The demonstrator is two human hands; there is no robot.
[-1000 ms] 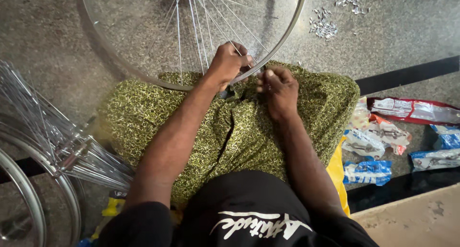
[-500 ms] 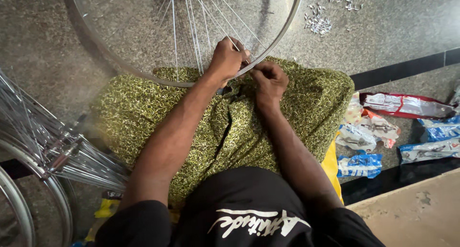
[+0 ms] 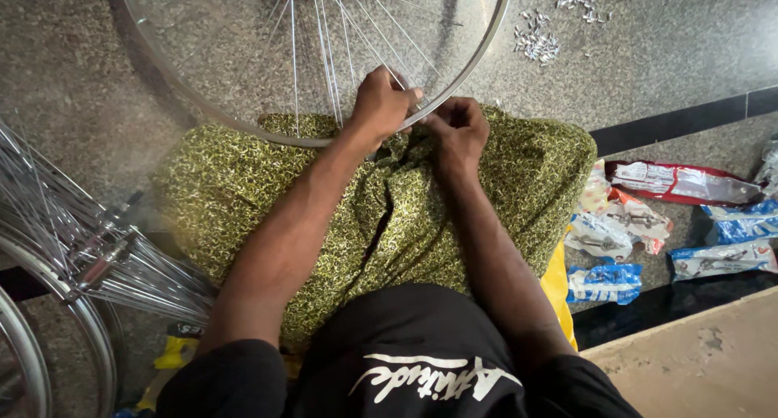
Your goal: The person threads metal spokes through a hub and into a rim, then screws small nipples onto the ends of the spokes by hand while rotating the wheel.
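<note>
Head view | wheel rim [image 3: 478, 57] rests on lap over green patterned cloth [image 3: 502, 191], near edge | left hand [image 3: 381, 106] clenched on rim and spokes [image 3: 328, 53] | right hand [image 3: 458, 130] curled just beside it; what it pinches I cannot tell | I judge: steady rim with left, turn gently with right.

The wheel rim [image 3: 243, 126] is cut off by the top edge. What is pinched under the left hand [image 3: 381, 106] and right hand [image 3: 458, 130] cannot be told.

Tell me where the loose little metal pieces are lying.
In the head view, the small metal pieces lie scattered on the stone floor at upper right, just outside the wheel rim.
</note>
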